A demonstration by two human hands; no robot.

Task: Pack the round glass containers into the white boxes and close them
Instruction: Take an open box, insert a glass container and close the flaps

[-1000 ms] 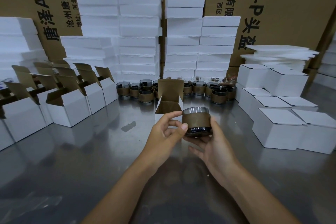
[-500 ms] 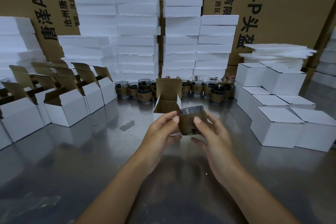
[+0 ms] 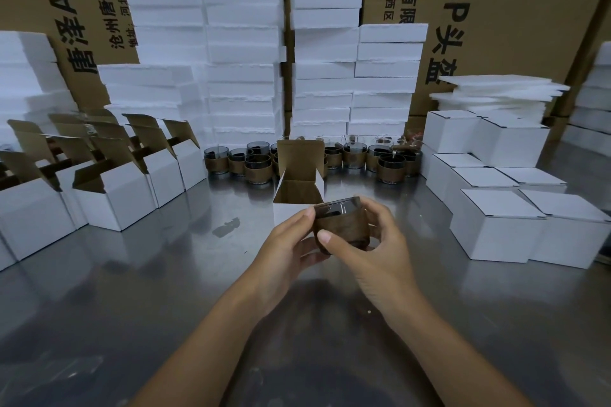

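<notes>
Both hands hold one glass container (image 3: 344, 225): the left hand (image 3: 291, 241) pinches its side, and the right hand (image 3: 373, 251) wraps round it with the thumb on the brown sleeve. It hangs over the steel table (image 3: 165, 274), just in front of the open white box (image 3: 299, 188), probably lined up to drop straight in. Its mouth faces up, its axis near upright and slightly tilted.

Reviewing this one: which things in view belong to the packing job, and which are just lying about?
Job: glass container, gripped by left hand and right hand; open white box behind it; waiting containers; open boxes at left; closed boxes at right.
Lying about: foam stacks; foam sheets; brown cartons.
</notes>
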